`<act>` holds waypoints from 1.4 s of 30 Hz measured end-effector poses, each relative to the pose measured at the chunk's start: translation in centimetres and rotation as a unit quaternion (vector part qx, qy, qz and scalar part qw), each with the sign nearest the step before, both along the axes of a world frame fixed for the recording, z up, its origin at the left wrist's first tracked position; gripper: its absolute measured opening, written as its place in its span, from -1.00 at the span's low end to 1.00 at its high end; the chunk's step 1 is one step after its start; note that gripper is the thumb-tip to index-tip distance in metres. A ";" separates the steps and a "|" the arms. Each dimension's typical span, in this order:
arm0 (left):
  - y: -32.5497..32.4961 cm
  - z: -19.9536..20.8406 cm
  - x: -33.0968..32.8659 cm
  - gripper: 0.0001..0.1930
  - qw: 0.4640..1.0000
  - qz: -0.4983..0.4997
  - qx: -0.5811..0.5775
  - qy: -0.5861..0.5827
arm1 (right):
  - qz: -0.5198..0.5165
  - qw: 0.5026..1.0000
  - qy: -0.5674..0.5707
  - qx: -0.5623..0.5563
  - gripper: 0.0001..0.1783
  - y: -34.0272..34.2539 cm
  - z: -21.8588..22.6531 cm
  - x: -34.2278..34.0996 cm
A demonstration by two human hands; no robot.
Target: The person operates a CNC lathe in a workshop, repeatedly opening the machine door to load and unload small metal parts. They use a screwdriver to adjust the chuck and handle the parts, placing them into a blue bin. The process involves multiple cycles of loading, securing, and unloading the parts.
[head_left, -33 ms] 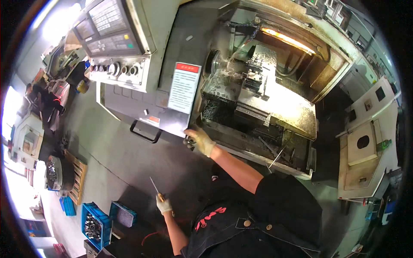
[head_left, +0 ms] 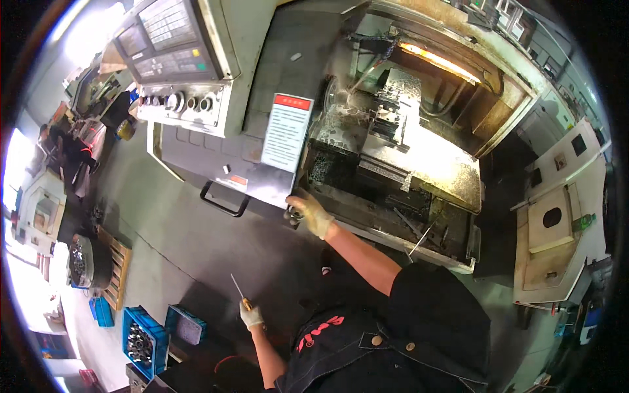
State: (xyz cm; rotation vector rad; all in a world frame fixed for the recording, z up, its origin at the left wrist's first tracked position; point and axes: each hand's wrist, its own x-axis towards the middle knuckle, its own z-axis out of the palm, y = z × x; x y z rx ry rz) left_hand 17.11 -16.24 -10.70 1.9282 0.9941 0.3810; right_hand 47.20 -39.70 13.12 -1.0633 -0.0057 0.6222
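My right hand point(head_left: 316, 217), in a pale glove, is at the lower right corner of the lathe's sliding door point(head_left: 262, 190). Its fingers are closed around a small dark metal part point(head_left: 293, 215), partly hidden by the glove, and an extended finger touches the door edge. Low on the left, my gloved left hand point(head_left: 251, 317) grips a screwdriver-like tool point(head_left: 237, 287) by its yellowish handle, with the long thin shaft pointing up and away. Inside the lathe, the chuck point(head_left: 331, 95) is at the left of the opening, and a tool post point(head_left: 388, 121) sits on the carriage.
The control panel point(head_left: 173, 103) stands at upper left, above the door's black handle point(head_left: 224, 199). A blue crate point(head_left: 145, 344) of metal parts and a smaller blue crate point(head_left: 187, 324) are at lower left. A thin rod point(head_left: 420, 241) leans by the lathe's front edge.
The sliding door has shifted slightly to the right, partly covering the chuck. My right hand has moved right with it, while my left hand is nearly where it was, slightly lower.
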 end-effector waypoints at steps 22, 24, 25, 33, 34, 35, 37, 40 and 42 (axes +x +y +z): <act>1.6 -5.0 -4.9 -0.65 0.938 -0.218 -0.068 0.260 | -0.240 0.579 -0.370 -0.685 -0.54 -19.3 7.6 -14.2; 2.1 -5.5 -3.9 -0.62 0.954 -0.195 -0.066 0.220 | -0.317 0.657 -0.405 -0.551 -0.59 -15.3 11.3 -14.3; 1.9 -3.7 -2.7 -0.62 0.951 -0.194 -0.070 0.229 | -0.343 0.724 -0.359 -0.478 -0.61 -13.5 12.0 -15.3; 1.9 -4.8 -4.7 -0.62 0.969 -0.119 -0.099 0.193 | 0.272 0.949 -0.110 -0.113 -0.66 7.8 -0.2 -10.9; 2.0 -4.6 -5.7 -0.63 0.969 -0.106 -0.107 0.197 | 0.289 0.955 -0.041 -0.060 -0.65 10.2 -1.6 -10.8; 1.8 -4.8 -7.2 -0.63 0.966 -0.097 -0.117 0.207 | 0.299 0.953 0.036 -0.010 -0.63 12.6 -2.8 -11.5; 1.3 -6.2 -11.1 -0.66 0.969 -0.001 -0.145 0.199 | 0.331 0.941 -0.069 -0.015 -0.72 17.5 -3.4 -12.1; 0.7 -5.5 -15.8 -0.59 0.957 0.082 -0.143 0.239 | 0.396 0.913 -0.102 -0.003 -0.72 23.2 -2.8 -11.6; 0.1 -6.0 -19.3 -0.57 0.938 0.127 -0.167 0.275 | 0.407 0.837 0.311 0.194 -0.66 27.1 -5.3 -10.6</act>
